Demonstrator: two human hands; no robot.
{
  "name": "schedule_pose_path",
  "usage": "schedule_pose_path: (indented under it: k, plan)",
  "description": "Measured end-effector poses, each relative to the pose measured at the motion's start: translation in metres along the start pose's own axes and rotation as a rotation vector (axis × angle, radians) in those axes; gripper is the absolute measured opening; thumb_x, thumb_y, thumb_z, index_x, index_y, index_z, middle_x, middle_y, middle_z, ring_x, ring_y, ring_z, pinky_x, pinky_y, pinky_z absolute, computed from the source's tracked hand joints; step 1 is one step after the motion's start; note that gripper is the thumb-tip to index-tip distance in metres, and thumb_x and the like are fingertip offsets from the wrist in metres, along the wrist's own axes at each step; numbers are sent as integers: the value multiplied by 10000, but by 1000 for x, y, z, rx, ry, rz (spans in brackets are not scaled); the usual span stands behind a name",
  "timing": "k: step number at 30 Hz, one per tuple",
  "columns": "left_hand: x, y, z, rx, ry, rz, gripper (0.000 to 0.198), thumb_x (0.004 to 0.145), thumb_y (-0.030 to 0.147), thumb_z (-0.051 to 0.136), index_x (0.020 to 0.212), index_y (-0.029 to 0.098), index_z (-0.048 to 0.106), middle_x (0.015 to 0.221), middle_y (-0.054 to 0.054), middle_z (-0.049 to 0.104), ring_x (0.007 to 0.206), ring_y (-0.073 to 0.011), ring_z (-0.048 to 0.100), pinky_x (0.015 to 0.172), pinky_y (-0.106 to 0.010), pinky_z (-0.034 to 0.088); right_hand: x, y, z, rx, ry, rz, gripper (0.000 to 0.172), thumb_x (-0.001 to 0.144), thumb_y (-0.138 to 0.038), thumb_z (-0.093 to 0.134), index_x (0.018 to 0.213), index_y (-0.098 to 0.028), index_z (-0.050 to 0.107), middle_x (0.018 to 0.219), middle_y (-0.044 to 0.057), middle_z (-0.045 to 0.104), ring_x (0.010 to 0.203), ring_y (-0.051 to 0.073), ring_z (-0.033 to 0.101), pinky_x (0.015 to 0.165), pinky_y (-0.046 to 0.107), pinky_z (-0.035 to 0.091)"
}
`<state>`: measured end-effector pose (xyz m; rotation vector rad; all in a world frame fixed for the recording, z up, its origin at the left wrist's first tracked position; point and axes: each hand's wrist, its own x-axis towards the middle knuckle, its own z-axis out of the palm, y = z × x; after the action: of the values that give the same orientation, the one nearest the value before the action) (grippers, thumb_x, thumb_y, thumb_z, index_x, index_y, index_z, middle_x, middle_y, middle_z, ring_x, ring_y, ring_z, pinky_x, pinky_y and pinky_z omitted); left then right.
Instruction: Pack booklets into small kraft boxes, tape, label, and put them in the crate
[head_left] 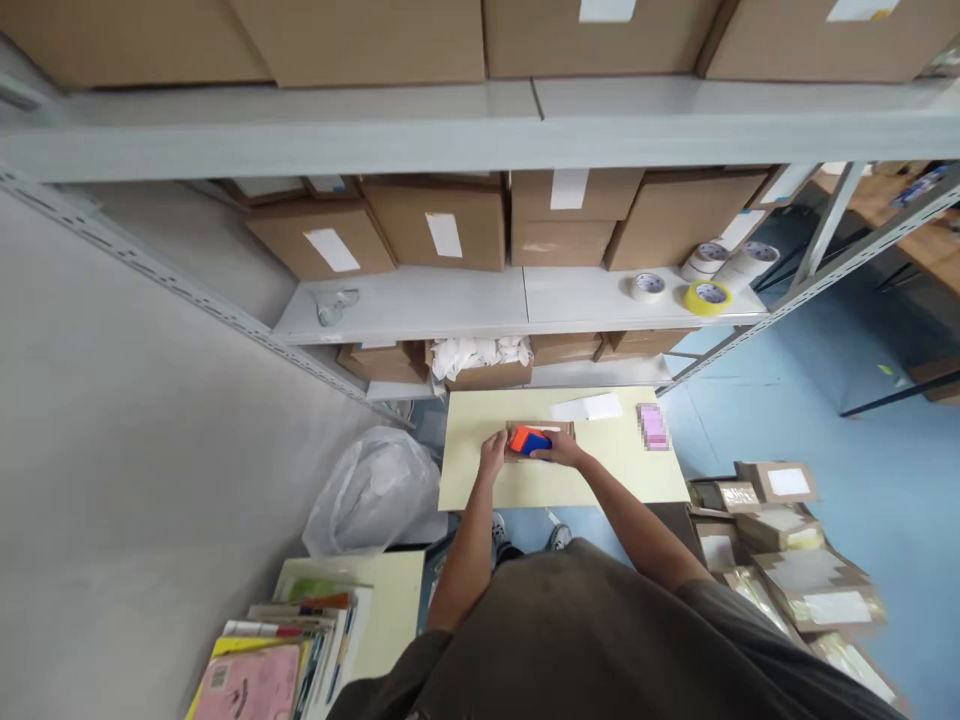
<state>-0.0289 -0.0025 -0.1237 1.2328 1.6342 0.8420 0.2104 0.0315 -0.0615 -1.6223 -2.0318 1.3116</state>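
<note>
A small cardboard box lies on the pale yellow table in front of me. My right hand is closed round an orange and blue tape dispenser, which sits over the top of the box. At the box's left end, my left hand grips its edge, with the fingers partly hidden. The tape dispenser covers much of the box's top, so I cannot see whether tape is stuck there.
White paper slips and a pink stack lie on the table. Tape rolls stand on the shelf. Packed parcels are piled at right; a plastic bag and books are at left.
</note>
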Motion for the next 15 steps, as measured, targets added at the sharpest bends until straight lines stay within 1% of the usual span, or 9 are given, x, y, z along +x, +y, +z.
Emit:
schedule_pose_path:
  k: [2,4,7,10,12,15]
  plan:
    - [3,11,-4,-171,-89,-21,648,915,696,676,1185,123,810,1082,-142,822,1076,-320,753,944,-409,603,-5,1,-3,82,10,8,526,674,-592,938,1027,-223,812,862,48,780,881,294,726,863,405,563]
    - [9,20,-9,-282,-150,-41,643,869,694,728,1101,103,830,1006,-144,823,1015,-317,757,908,-404,605,-8,4,-5,157,-6,24,558,656,-627,924,1000,-206,801,825,26,758,829,265,710,824,386,571]
    - [18,29,-14,-356,-220,-44,578,795,645,812,1036,121,846,1013,-136,826,996,-297,751,907,-383,593,-12,8,-7,215,-61,66,609,633,-679,899,965,-183,776,821,13,735,799,238,688,778,358,577]
    - [24,36,-16,-390,-291,-18,492,765,580,849,999,148,849,1025,-119,827,969,-269,745,899,-361,583,-15,9,-7,243,-84,84,642,624,-684,905,994,-178,764,881,32,746,838,240,692,767,340,580]
    - [27,39,-16,-391,-314,0,427,786,553,832,937,153,837,977,-110,824,912,-253,741,860,-353,581,-17,7,-6,235,-72,95,661,637,-687,908,1032,-178,762,926,53,757,869,249,700,768,335,583]
    - [31,41,-14,-324,-255,27,335,849,502,774,874,169,802,886,-86,803,835,-227,723,812,-335,569,-21,1,-4,173,-47,112,653,704,-717,864,1069,-185,757,964,67,762,891,250,704,781,329,580]
